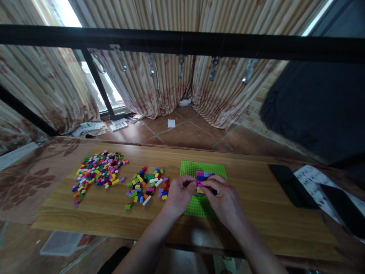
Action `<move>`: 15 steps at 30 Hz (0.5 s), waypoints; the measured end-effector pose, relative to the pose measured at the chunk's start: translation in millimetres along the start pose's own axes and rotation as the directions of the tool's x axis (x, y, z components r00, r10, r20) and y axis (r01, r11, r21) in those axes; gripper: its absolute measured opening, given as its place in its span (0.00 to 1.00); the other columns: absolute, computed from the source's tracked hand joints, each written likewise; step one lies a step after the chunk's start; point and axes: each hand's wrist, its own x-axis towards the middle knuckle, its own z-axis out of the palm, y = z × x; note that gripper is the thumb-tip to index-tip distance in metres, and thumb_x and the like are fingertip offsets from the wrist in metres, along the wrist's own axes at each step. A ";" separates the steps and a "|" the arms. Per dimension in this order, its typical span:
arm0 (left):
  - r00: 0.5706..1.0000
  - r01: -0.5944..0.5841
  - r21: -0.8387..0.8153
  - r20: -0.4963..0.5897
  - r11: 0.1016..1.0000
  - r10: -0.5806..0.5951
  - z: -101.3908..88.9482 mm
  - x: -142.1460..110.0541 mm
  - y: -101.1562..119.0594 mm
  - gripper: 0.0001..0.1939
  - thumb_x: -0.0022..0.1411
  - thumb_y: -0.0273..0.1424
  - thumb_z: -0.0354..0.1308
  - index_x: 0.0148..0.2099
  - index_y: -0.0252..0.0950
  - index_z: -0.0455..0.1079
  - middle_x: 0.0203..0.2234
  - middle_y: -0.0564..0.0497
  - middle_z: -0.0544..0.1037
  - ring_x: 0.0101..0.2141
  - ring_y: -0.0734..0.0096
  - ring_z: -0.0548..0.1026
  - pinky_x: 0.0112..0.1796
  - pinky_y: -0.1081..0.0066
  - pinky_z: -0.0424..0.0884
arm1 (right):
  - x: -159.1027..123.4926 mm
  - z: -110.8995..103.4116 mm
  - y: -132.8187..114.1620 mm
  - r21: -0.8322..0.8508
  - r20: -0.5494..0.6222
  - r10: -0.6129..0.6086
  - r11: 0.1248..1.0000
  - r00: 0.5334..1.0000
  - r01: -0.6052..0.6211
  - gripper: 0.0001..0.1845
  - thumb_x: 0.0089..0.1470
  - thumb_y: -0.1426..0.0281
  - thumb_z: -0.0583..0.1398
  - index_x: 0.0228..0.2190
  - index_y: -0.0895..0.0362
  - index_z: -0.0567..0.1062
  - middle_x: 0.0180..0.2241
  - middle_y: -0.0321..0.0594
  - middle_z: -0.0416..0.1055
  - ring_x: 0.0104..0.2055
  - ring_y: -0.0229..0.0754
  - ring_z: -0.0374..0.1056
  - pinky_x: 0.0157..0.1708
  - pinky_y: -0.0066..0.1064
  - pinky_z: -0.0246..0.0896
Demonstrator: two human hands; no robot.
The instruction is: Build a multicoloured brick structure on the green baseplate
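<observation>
A green studded baseplate lies on the wooden board, with a block of coloured toy bricks built up on its middle. Pink, blue, purple and yellow bricks show in that block. My left hand is at the block's left side, thumb and fingertips pinched together; whatever is between them is hidden. From the right, my right hand reaches over the block, its thumb and finger pinched at the pink bricks. Whether it grips a loose brick there is too small to make out. The hand covers the block's right part.
A big heap of mixed bricks and a smaller scatter of bricks lie left of the baseplate on the wooden board. At the right are a black flat object, a printed sheet and a dark phone-like slab. A black rail crosses above.
</observation>
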 end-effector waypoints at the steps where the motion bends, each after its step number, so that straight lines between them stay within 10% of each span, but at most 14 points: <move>1: 1.000 0.000 0.003 0.003 1.000 0.000 0.2 0.5 -0.9 0.08 0.55 0.33 0.57 0.30 0.33 0.73 0.20 0.53 0.71 0.23 0.76 0.67 0.26 0.76 0.62 | -0.3 0.5 0.2 0.000 -0.011 0.003 1.000 1.000 -0.003 0.07 0.56 0.70 0.59 0.30 0.54 0.78 0.32 0.39 0.73 0.37 0.43 0.67 0.37 0.35 0.63; 15: 0.999 0.014 0.000 -0.048 1.000 -0.014 5.2 1.5 4.8 0.09 0.52 0.34 0.61 0.29 0.33 0.73 0.19 0.55 0.71 0.23 0.76 0.67 0.26 0.75 0.62 | 2.8 1.0 -2.3 0.083 -0.044 0.142 0.987 0.989 -0.138 0.07 0.53 0.68 0.60 0.27 0.53 0.77 0.28 0.37 0.74 0.33 0.42 0.69 0.36 0.34 0.62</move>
